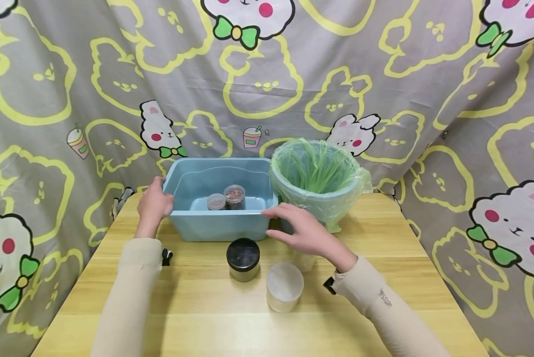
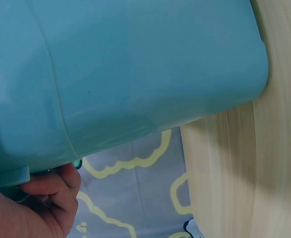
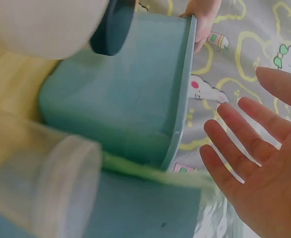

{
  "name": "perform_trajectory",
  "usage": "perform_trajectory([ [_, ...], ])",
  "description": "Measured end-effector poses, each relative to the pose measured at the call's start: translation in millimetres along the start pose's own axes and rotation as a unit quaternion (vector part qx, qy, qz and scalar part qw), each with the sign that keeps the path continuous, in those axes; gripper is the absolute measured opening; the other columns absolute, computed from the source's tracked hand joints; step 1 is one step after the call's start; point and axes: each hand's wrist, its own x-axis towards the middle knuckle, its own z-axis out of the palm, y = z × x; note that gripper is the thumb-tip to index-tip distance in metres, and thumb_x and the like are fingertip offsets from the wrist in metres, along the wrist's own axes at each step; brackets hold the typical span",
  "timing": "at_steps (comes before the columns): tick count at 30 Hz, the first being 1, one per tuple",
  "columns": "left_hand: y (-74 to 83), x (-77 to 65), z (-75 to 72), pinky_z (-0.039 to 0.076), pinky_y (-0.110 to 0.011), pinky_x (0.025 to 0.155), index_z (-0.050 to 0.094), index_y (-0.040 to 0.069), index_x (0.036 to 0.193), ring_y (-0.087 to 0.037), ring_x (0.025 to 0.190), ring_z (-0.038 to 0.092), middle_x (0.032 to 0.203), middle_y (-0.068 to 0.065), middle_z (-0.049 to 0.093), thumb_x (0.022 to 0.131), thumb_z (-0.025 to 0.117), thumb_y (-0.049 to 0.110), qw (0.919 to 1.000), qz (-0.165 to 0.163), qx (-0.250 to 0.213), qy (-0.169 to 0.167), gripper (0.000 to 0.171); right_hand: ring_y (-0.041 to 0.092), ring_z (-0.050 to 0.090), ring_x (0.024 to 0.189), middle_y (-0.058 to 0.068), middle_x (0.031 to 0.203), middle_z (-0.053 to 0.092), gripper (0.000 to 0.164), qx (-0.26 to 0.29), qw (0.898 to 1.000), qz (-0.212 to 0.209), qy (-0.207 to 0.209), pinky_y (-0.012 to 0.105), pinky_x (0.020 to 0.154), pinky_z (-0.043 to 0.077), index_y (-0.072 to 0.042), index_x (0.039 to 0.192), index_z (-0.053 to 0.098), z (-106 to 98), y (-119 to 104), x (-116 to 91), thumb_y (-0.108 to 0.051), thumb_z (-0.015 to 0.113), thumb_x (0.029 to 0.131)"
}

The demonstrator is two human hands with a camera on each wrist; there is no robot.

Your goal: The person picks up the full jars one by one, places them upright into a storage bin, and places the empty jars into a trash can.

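A light blue plastic bin (image 1: 218, 225) stands on the table. In it are two small clear-lidded jars, the taller one (image 1: 234, 197) with brownish contents and a shorter one (image 1: 216, 202). My left hand (image 1: 155, 201) grips the bin's left rim; in the left wrist view its fingers (image 2: 61, 186) curl under the rim's edge. My right hand (image 1: 300, 230) hovers by the bin's front right corner. Its fingers (image 3: 239, 158) are spread and hold nothing in the right wrist view. In front of the bin stand a black-lidded jar (image 1: 243, 260) and a translucent jar with a whitish lid (image 1: 285, 287).
A round blue bucket (image 1: 289, 186) lined with a green plastic bag (image 1: 347, 196) stands right of the bin. Another pale container (image 1: 304, 260) is partly hidden under my right hand. A patterned curtain (image 1: 195, 89) hangs behind the wooden table (image 1: 213, 322).
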Motion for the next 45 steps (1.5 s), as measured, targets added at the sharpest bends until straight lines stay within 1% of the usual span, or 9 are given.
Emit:
perform_trajectory([
  [2, -0.1, 0.6, -0.4, 0.048, -0.065, 0.089, 0.028, 0.003, 0.160, -0.053, 0.122, 0.053, 0.147, -0.033, 0.048, 0.098, 0.043, 0.012, 1.0000, 0.000, 0.001, -0.001, 0.065, 0.018, 0.064, 0.123, 0.000, 0.128, 0.069, 0.042, 0.008, 1.000, 0.004, 0.014, 0.042, 0.103, 0.053, -0.021, 0.137, 0.066, -0.7, 5.1, -9.8, -0.031, 0.074, 0.097],
  [6, 0.4, 0.5, -1.5, 0.048, -0.065, 0.090, 0.028, 0.003, 0.160, -0.052, 0.123, 0.053, 0.147, -0.033, 0.049, 0.098, 0.043, 0.012, 1.0000, -0.002, 0.001, -0.001, 0.065, 0.019, 0.065, 0.121, 0.001, 0.127, 0.070, 0.042, 0.025, 0.999, 0.010, 0.037, 0.043, 0.100, 0.054, -0.020, 0.137, 0.066, -2.2, 16.3, -24.5, -0.027, 0.075, 0.096],
  [12, 0.3, 0.3, -1.3, 0.048, -0.065, 0.090, 0.028, 0.003, 0.160, -0.052, 0.122, 0.053, 0.146, -0.033, 0.049, 0.098, 0.044, 0.012, 1.0000, 0.000, 0.003, 0.000, 0.065, 0.021, 0.064, 0.122, 0.003, 0.129, 0.069, 0.042, 0.039, 0.997, 0.027, 0.056, 0.046, 0.104, 0.052, -0.018, 0.137, 0.066, -3.4, 33.6, -40.4, -0.025, 0.075, 0.097],
  [18, 0.1, 0.8, -0.2, 0.048, -0.064, 0.089, 0.027, 0.002, 0.160, -0.052, 0.121, 0.053, 0.146, -0.033, 0.049, 0.099, 0.045, 0.012, 1.0000, 0.002, 0.000, -0.003, 0.065, 0.021, 0.063, 0.123, -0.001, 0.131, 0.067, 0.044, 0.039, 0.996, 0.033, 0.071, 0.048, 0.104, 0.051, -0.017, 0.139, 0.065, -2.2, 48.2, -54.0, -0.024, 0.075, 0.096],
  [23, 0.8, 0.9, -0.3, 0.047, -0.065, 0.090, 0.027, 0.002, 0.160, -0.052, 0.122, 0.052, 0.146, -0.034, 0.048, 0.099, 0.044, 0.012, 1.0000, 0.003, 0.000, -0.001, 0.064, 0.022, 0.062, 0.123, -0.001, 0.133, 0.066, 0.048, 0.044, 0.995, 0.046, 0.071, 0.048, 0.104, 0.051, -0.017, 0.141, 0.063, -0.2, 56.7, -60.8, -0.024, 0.076, 0.096],
  [28, 0.5, 1.2, -0.2, 0.046, -0.066, 0.093, 0.026, 0.002, 0.161, -0.052, 0.124, 0.051, 0.147, -0.034, 0.047, 0.099, 0.044, 0.012, 1.0000, 0.000, 0.002, -0.004, 0.065, 0.024, 0.062, 0.123, 0.001, 0.132, 0.065, 0.051, 0.046, 0.994, 0.074, 0.061, 0.049, 0.104, 0.050, -0.017, 0.143, 0.062, 3.8, 62.9, -65.9, -0.027, 0.076, 0.095],
  [32, -0.2, 1.1, -0.1, 0.046, -0.066, 0.093, 0.026, 0.002, 0.161, -0.053, 0.125, 0.051, 0.149, -0.034, 0.046, 0.099, 0.044, 0.013, 1.0000, -0.002, 0.004, -0.008, 0.065, 0.028, 0.060, 0.126, 0.003, 0.134, 0.064, 0.053, 0.063, 0.992, 0.095, 0.054, 0.052, 0.108, 0.048, -0.017, 0.144, 0.061, 8.2, 66.6, -68.8, -0.028, 0.077, 0.094],
  [35, -0.1, 0.9, -0.2, 0.046, -0.066, 0.093, 0.026, 0.003, 0.161, -0.053, 0.125, 0.051, 0.149, -0.034, 0.046, 0.099, 0.044, 0.013, 1.0000, -0.001, 0.003, -0.007, 0.065, 0.030, 0.059, 0.129, 0.007, 0.138, 0.063, 0.055, 0.070, 0.991, 0.100, 0.051, 0.054, 0.109, 0.046, -0.016, 0.145, 0.060, 12.0, 70.1, -69.8, -0.029, 0.077, 0.094],
  [45, 0.5, -0.5, -0.6, 0.047, -0.065, 0.091, 0.028, 0.002, 0.160, -0.053, 0.124, 0.052, 0.147, -0.034, 0.047, 0.099, 0.043, 0.013, 1.0000, 0.005, 0.000, -0.004, 0.064, 0.035, 0.053, 0.137, 0.008, 0.149, 0.059, 0.060, 0.066, 0.992, 0.101, 0.038, 0.060, 0.112, 0.042, -0.012, 0.147, 0.057, 18.6, 74.9, -71.1, -0.031, 0.078, 0.094],
])
